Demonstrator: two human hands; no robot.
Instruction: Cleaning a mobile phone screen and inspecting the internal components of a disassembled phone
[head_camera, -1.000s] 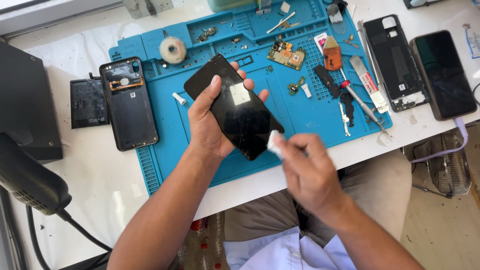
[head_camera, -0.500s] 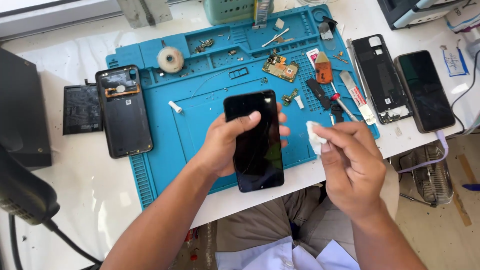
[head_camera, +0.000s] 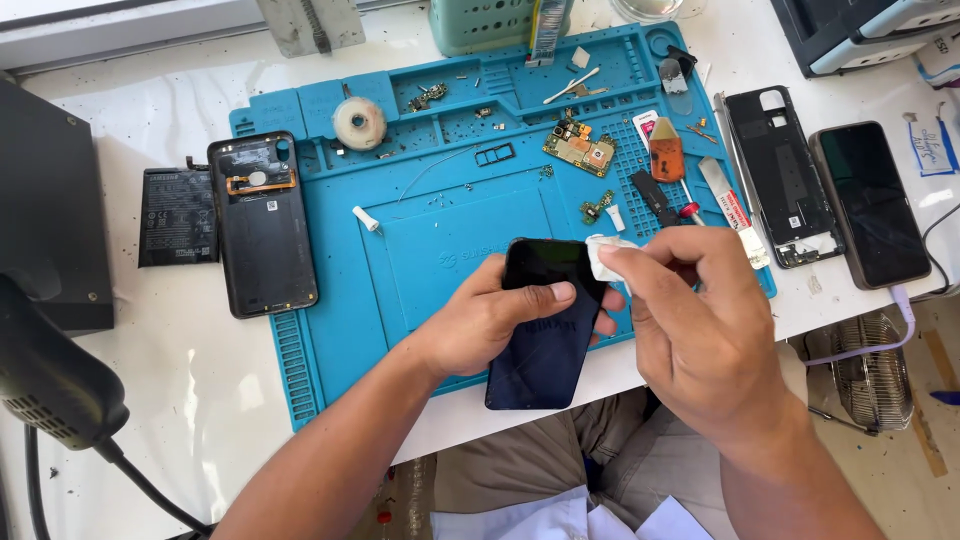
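Note:
My left hand (head_camera: 492, 322) grips a black phone screen panel (head_camera: 545, 345), glass side up, over the near edge of the blue repair mat (head_camera: 440, 250). My thumb lies across the glass. My right hand (head_camera: 695, 330) pinches a small white wipe (head_camera: 603, 255) and presses it to the panel's top right corner.
On the mat lie a tape roll (head_camera: 359, 122), a green circuit board (head_camera: 579, 150), an orange pry tool (head_camera: 666, 156) and small screws. A phone back housing (head_camera: 262, 222) and a battery (head_camera: 177, 215) lie left, another frame (head_camera: 779, 175) and a dark phone (head_camera: 870, 203) right. A black hot-air handle (head_camera: 50, 375) sits near left.
The panel has turned from tilted to upright in my left hand. My right hand has brought the white wipe up from the panel's lower edge to its top right corner.

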